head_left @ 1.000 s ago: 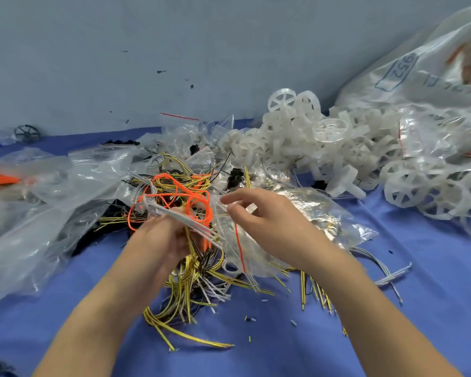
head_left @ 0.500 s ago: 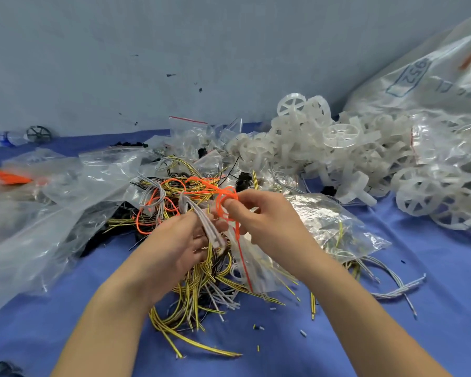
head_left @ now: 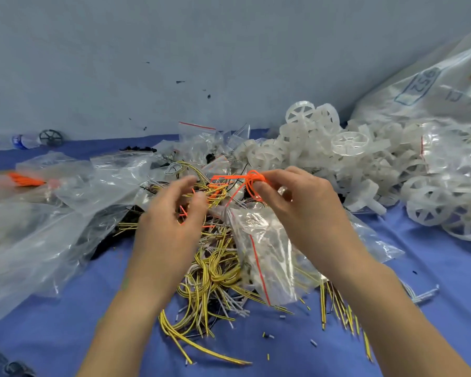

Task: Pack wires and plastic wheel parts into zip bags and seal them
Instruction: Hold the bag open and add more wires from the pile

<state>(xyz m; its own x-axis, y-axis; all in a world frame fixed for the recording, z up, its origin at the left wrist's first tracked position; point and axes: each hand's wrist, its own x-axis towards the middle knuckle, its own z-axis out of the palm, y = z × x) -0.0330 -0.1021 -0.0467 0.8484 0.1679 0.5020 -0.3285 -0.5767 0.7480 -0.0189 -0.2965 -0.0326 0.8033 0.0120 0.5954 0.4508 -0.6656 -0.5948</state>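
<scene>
My right hand (head_left: 307, 210) pinches a looped orange wire (head_left: 249, 179) between thumb and fingers, lifted above the wire pile. A small clear zip bag (head_left: 267, 254) with a red seal stripe hangs below that hand, mouth up. My left hand (head_left: 172, 221) hovers blurred over the tangle, fingers apart and holding nothing that I can make out. Yellow-and-black wires (head_left: 212, 276) with some grey ones lie heaped on the blue table (head_left: 65, 322). White plastic wheels (head_left: 351, 159) are piled at the back right.
Crumpled clear bags (head_left: 38, 227) cover the left side. A large printed sack (head_left: 433, 85) leans against the grey wall (head_left: 174, 50) at the right. A dark wheel (head_left: 51, 137) and a bottle lie far left. Small wire offcuts dot the table near me.
My right hand has pulled the orange wire up and to the right, out of the tangle. My left hand let go of the grey wire bundle and opened.
</scene>
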